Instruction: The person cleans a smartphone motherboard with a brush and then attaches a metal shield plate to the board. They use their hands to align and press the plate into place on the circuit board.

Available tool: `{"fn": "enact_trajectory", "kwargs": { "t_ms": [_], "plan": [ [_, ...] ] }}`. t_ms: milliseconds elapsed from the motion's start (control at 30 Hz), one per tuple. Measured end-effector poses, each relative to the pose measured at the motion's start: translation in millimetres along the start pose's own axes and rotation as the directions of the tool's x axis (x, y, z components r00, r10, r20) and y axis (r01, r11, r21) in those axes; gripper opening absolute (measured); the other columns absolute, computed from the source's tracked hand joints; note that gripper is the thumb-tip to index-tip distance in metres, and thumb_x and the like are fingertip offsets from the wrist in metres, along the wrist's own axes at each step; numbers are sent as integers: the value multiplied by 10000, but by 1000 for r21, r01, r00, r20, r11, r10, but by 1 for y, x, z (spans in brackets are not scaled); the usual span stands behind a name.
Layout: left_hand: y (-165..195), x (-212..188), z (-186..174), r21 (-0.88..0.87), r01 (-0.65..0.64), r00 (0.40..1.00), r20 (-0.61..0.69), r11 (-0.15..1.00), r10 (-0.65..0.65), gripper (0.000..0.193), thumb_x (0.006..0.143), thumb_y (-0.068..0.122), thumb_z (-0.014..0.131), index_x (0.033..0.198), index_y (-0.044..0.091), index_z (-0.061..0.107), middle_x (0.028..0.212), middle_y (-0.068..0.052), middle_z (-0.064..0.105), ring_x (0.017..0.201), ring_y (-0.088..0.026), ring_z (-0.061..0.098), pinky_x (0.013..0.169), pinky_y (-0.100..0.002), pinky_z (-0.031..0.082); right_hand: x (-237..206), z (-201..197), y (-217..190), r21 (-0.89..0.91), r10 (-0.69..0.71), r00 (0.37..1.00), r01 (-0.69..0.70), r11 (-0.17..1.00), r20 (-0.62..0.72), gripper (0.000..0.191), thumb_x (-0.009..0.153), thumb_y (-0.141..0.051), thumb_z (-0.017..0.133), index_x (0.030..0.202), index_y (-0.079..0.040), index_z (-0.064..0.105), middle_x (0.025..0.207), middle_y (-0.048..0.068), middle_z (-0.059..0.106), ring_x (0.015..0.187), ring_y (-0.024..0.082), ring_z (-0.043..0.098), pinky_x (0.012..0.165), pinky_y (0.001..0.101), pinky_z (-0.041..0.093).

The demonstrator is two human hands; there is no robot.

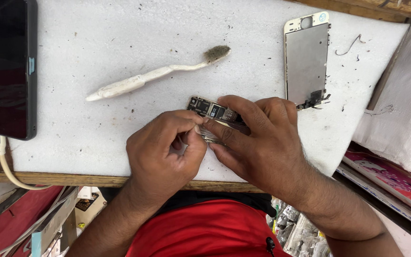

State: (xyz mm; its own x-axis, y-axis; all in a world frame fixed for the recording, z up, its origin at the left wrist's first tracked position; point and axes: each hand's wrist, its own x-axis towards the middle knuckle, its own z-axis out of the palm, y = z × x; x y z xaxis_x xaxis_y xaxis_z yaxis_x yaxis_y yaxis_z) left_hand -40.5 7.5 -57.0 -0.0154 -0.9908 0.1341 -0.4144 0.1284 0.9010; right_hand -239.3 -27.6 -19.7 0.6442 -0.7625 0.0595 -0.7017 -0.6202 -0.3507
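An opened phone body [211,110] with its circuit board showing lies on the white foam mat [120,47]. My right hand [258,143] covers most of it and presses it down with fingers spread. My left hand [165,150] is pinched at the phone's near edge, thumb and forefinger together on a small part too tiny to make out. Both hands touch at the fingertips over the phone.
A detached phone screen panel [306,59] lies face down at the upper right. A dirty white toothbrush [158,74] lies above the hands. A dark tablet [5,66] with a cable sits at the left edge. A thin bent wire [350,45] and white fabric [403,104] are at the right.
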Motion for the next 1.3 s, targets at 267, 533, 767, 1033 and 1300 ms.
{"fn": "enact_trajectory", "kwargs": {
  "t_ms": [267, 533, 767, 1033, 1300],
  "plan": [
    [6, 2, -3, 16, -30, 999, -38, 999, 31, 185, 1041, -9, 691, 1218, 41, 667, 997, -78, 764, 803, -68, 740, 605, -186, 574, 0, -3, -1, 25, 3, 1000, -4, 1000, 22, 494, 869, -398, 884, 1321, -255, 747, 1378, 31, 588, 1003, 197, 502, 884, 401, 377],
    [6, 2, -2, 15, 13, 999, -52, 1000, -12, 170, 1006, -14, 717, 1164, 33, 674, 1047, -109, 759, 801, -72, 742, 592, -179, 582, 0, -2, -2, 26, 10, 1000, -11, 1000, 26, 474, 846, -409, 890, 1278, -277, 748, 1387, 29, 586, 1029, 204, 517, 888, 395, 383],
    [5, 4, 0, 93, -34, 999, -34, 995, 38, 211, 945, -60, 716, 1131, 31, 671, 1091, -123, 765, 813, -89, 748, 606, -192, 586, 0, -3, -2, 23, 11, 1000, -11, 1000, 29, 464, 834, -390, 892, 1258, -259, 757, 1389, 29, 583, 1046, 209, 521, 896, 401, 389],
    [4, 3, 0, 111, -51, 998, -37, 993, 56, 223, 938, -68, 711, 1130, 33, 660, 1070, -117, 768, 782, -89, 741, 590, -200, 586, 0, -3, -2, 28, 9, 999, -10, 1000, 31, 469, 834, -411, 893, 1257, -256, 763, 1385, 34, 583, 1027, 214, 511, 871, 390, 388],
    [6, 4, 0, 175, -91, 995, -29, 980, 98, 230, 945, -53, 729, 1135, 50, 652, 1057, -93, 763, 815, -116, 742, 636, -235, 589, 0, -3, -1, 38, 14, 999, -16, 999, 36, 473, 840, -411, 887, 1264, -244, 758, 1384, 38, 586, 1028, 213, 512, 881, 395, 391]
  ]
}}
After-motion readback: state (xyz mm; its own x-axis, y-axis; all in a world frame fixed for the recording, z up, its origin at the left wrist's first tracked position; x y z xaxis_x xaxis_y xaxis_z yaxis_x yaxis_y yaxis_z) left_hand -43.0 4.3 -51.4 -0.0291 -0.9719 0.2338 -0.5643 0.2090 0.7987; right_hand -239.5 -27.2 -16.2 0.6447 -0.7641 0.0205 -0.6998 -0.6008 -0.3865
